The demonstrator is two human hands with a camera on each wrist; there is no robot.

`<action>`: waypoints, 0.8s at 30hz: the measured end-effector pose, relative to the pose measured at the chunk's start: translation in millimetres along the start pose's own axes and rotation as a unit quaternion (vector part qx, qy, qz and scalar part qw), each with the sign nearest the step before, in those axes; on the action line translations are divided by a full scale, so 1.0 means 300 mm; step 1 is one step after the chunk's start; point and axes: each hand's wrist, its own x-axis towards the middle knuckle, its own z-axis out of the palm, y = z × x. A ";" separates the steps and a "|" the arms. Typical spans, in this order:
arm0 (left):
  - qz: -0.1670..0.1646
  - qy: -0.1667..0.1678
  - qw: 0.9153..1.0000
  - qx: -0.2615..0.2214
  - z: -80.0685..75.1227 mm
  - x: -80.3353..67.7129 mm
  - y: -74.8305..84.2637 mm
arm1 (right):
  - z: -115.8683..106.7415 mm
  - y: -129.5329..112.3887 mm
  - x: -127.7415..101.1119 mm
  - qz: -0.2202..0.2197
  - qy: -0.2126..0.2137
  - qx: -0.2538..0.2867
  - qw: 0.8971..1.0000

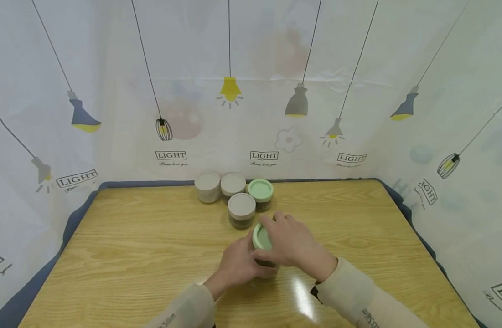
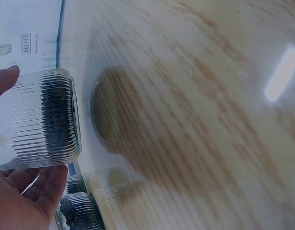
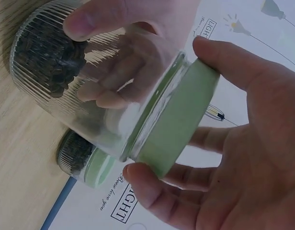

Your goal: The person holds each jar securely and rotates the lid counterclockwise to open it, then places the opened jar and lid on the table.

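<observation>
A lamp-printed backdrop is hanging behind the tabletop. Your left grip is clasping a ribbed jar, your right grip is holding its green lid, and four more jars are standing just beyond both.

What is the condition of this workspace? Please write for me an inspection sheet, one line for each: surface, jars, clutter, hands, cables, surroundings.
Surface: wood-grain table, with a bright reflection near the right sleeve.
Jars: held jar has dark contents and its green lid on; beyond it stand three grey-lidded jars and one green-lidded jar.
Clutter: nothing seen.
Hands: left hand holds the glass body; right hand grips the lid.
Cables: nothing seen; lamp cords are only printed.
Surroundings: pale sheet with printed lamps and "LIGHT" lettering.
</observation>
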 end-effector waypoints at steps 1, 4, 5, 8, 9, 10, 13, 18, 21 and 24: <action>-0.001 0.000 1.000 -0.001 0.001 0.002 -0.001 | -0.001 0.003 0.001 -0.007 -0.004 0.007 1.000; -0.001 0.002 1.000 -0.004 0.001 0.005 -0.004 | -0.007 0.011 0.003 -0.025 -0.011 0.024 0.999; -0.001 0.003 1.000 -0.004 0.002 0.005 -0.005 | -0.009 0.013 0.004 -0.031 -0.015 0.028 0.999; 0.001 0.005 1.000 0.000 0.000 0.004 -0.007 | -0.017 0.019 0.006 -0.043 -0.026 0.037 0.998; 0.002 0.007 1.000 0.002 0.000 0.004 -0.008 | -0.019 0.021 0.007 -0.046 -0.030 0.040 0.998; 0.002 0.007 1.000 0.003 0.000 0.003 -0.008 | -0.022 0.022 0.007 -0.048 -0.034 0.043 0.997; 0.002 0.009 1.000 0.008 0.000 0.002 -0.007 | -0.028 0.026 0.006 -0.053 -0.042 0.049 0.996; -0.002 0.006 1.000 0.004 0.000 0.001 -0.004 | -0.034 0.030 0.006 -0.056 -0.048 0.052 0.996; -0.006 0.005 1.000 -0.002 -0.002 0.001 0.002 | -0.039 0.033 0.006 -0.055 -0.051 0.052 0.996; -0.007 0.006 1.000 -0.001 -0.003 0.002 0.005 | -0.049 0.035 0.006 -0.053 -0.052 0.049 0.996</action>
